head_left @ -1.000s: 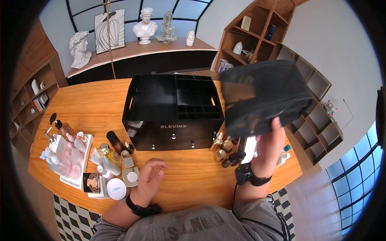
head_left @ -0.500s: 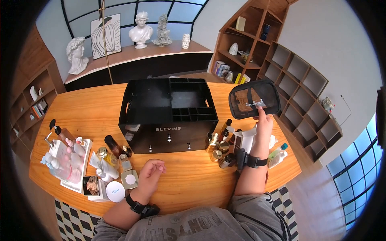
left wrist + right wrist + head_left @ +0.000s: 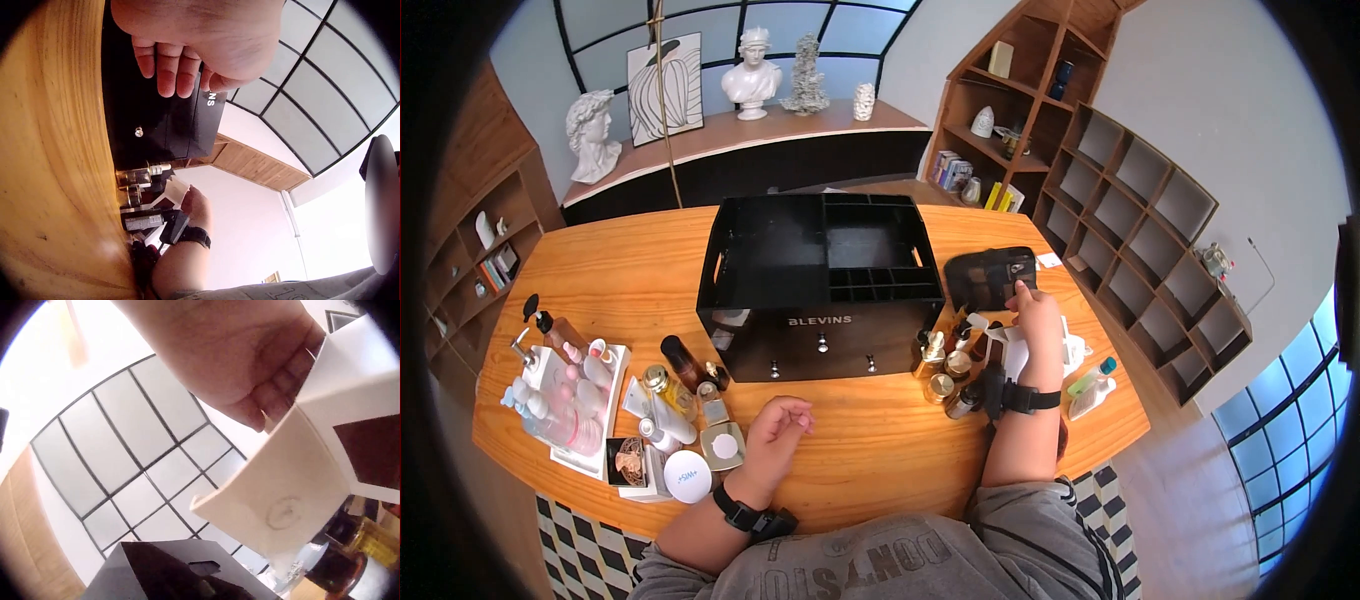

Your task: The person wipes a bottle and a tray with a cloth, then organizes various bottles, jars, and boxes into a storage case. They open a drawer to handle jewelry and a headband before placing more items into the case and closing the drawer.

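Note:
A black mesh pouch (image 3: 980,280) lies low at the back right of the table, beside the black drawer organizer (image 3: 820,320). My right hand (image 3: 1038,315) pinches the pouch's near right edge, with thumb and fingertips overlapping it. In the right wrist view, the fingers of the right hand (image 3: 275,387) are curled and partly hidden behind a white open box (image 3: 281,487); the pouch is out of sight there. My left hand (image 3: 778,435) hovers in front of the organizer with loosely bent fingers and nothing in them, as the left wrist view also shows.
Small bottles and jars (image 3: 945,370) stand between the organizer and my right forearm, with a green-capped bottle (image 3: 1092,388) farther right. At left, a white tray (image 3: 605,430) carries pump and pink bottles. Several cosmetics (image 3: 670,420) and a round white-lidded jar (image 3: 688,477) crowd near my left hand.
My right hand has carried the pouch from high in front of the camera, away and down to the table beside the organizer. The left hand has stayed nearly still.

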Action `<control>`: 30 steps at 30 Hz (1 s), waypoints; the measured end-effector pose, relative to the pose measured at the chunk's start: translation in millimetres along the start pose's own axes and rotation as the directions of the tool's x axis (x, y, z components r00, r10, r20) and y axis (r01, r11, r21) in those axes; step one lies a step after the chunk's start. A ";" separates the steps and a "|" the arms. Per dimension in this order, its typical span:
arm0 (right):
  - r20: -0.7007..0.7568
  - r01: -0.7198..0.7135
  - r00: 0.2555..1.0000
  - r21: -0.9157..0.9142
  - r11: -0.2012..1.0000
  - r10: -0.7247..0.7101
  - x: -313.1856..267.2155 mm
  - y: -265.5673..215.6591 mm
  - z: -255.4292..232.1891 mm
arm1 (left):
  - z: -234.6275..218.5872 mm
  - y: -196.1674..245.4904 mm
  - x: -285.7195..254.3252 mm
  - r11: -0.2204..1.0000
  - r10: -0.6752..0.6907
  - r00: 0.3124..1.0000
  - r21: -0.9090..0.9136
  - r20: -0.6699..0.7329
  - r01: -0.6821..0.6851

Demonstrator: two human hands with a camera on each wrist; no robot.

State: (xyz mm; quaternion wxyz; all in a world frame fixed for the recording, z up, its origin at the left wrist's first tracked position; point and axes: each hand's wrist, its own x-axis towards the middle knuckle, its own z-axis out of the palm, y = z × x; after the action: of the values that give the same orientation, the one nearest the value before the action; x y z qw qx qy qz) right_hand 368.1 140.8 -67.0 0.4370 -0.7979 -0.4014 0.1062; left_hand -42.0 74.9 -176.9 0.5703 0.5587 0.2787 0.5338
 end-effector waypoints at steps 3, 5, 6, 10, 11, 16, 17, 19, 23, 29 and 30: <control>-0.034 0.072 0.997 0.034 0.997 -0.071 -2.3 -1.0 -0.7 | -0.1 1.4 -0.8 1.000 -0.022 1.000 0.015 0.000 0.022; -0.049 0.108 0.993 0.036 0.993 -0.106 -11.3 -9.7 -9.3 | 0.3 0.8 -2.8 0.999 -0.039 0.999 0.012 0.001 0.039; -0.053 0.129 0.991 0.040 0.991 -0.127 -16.4 -15.9 -12.4 | -1.2 -4.2 -2.3 0.999 -0.045 0.999 0.003 0.008 0.045; -0.136 0.431 0.900 0.143 0.891 -0.414 -39.7 -37.8 -8.9 | -5.0 -11.8 0.7 0.993 -0.106 0.994 0.060 0.016 0.105; -0.153 0.534 0.844 0.157 0.831 -0.513 -51.5 -48.5 -4.5 | -4.9 -12.9 1.5 0.991 -0.124 0.992 0.054 0.010 0.124; 0.057 0.878 0.472 0.065 0.475 -0.880 -126.2 -108.7 32.7 | -5.6 -20.6 4.9 0.982 -0.173 0.985 0.075 0.007 0.172; 0.098 0.892 0.446 0.027 0.451 -0.890 -133.0 -112.9 42.1 | -5.1 -21.4 5.0 0.982 -0.174 0.985 0.074 0.002 0.174; 0.166 0.897 0.440 -0.044 0.439 -0.882 -137.2 -112.0 62.3 | -4.1 -23.2 5.4 0.981 -0.180 0.984 0.072 -0.004 0.180; 0.116 0.898 0.430 -0.159 0.411 -0.895 -140.3 -103.8 88.7 | -4.0 -19.0 5.0 0.967 -0.237 0.972 0.100 0.005 0.235; 0.016 0.918 0.393 -0.069 0.391 -0.920 -134.7 -105.4 88.5 | -8.1 -31.3 5.1 0.964 -0.249 0.968 0.101 0.018 0.246; 0.012 0.913 0.403 -0.067 0.402 -0.915 -134.6 -105.8 87.8 | -8.6 -30.9 5.2 0.962 -0.258 0.966 0.100 0.017 0.255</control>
State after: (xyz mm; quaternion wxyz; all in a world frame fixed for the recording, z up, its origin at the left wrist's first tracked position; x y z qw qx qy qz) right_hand 176.2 127.1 -60.9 0.4041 -0.4639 -0.7692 -0.1729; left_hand -39.2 88.6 -206.1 0.6108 0.5531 0.3657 0.4328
